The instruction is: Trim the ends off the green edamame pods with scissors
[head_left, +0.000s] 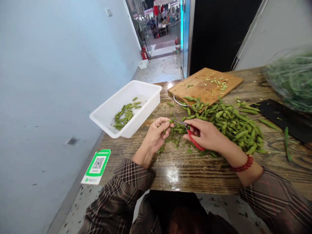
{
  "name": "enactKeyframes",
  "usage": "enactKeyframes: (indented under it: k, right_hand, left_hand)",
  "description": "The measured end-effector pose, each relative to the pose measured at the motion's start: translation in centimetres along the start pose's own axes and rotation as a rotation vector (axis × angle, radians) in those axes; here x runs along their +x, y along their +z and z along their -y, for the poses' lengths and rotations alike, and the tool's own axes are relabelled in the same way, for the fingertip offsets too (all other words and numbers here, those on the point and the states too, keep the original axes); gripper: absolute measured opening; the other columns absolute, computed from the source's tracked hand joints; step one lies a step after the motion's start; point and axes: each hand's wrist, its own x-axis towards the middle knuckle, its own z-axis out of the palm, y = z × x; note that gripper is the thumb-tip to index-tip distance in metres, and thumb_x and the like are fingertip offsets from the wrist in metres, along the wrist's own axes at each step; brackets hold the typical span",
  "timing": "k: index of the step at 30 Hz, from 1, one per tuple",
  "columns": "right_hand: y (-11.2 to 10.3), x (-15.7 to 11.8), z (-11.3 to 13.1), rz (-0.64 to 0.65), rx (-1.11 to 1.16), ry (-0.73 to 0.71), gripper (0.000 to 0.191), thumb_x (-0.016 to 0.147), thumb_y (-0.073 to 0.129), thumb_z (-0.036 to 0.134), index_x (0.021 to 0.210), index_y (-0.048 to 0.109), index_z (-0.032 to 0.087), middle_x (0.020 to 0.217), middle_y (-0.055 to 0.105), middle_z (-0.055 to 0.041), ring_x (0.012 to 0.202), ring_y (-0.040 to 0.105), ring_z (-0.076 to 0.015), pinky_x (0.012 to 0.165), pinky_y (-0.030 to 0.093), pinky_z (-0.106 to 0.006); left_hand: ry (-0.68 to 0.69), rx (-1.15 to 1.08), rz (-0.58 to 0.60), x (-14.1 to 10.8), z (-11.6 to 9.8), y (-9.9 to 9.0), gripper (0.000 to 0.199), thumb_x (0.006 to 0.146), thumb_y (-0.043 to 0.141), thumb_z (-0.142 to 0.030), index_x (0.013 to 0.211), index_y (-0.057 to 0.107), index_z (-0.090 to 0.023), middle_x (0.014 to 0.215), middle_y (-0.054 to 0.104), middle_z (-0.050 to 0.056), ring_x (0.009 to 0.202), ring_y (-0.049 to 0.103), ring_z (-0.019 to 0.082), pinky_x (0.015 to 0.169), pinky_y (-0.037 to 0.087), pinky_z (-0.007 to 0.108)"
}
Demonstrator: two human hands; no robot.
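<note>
Between the thumb and fingers of my left hand point(157, 134) an edamame pod point(171, 121) is pinched, mostly covered by the fingertips. My right hand point(206, 131) is closed around red-handled scissors point(195, 140). Their blades point left and lie right at the pod; I cannot tell whether they touch it. A large heap of edamame pods point(234, 126) spreads on the table to the right of and beyond my right hand. To the left stands a white plastic tub point(146, 120) with several pods on its bottom. Small green trimmings point(174, 142) are scattered below my hands.
Behind the heap lies a wooden cutting board point(187, 81) with chopped bits on it. At the right are a dark cleaver-like blade point(275, 113) and a clear bag of greens point(292, 78). A QR-code card point(97, 167) sits at the table's left edge, near the wall.
</note>
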Motion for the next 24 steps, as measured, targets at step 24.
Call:
enactKeyframes:
  k: [24]
  right_hand:
    - [-0.2,0.6,-0.5,-0.116,0.076,0.005,0.025,0.083,0.062,0.036,0.096,0.067,0.015,0.072,0.062,-0.0021,0.062,0.052,-0.0134,0.06,0.039,-0.023]
  left_hand:
    - [0.0,0.022,-0.027,0.7,-1.0,-0.6,0.017,0.073,0.066,-0.023,0.076,0.052,-0.015,0.063,0.052,-0.003,0.046,0.039,0.003,0.039,0.023,0.014]
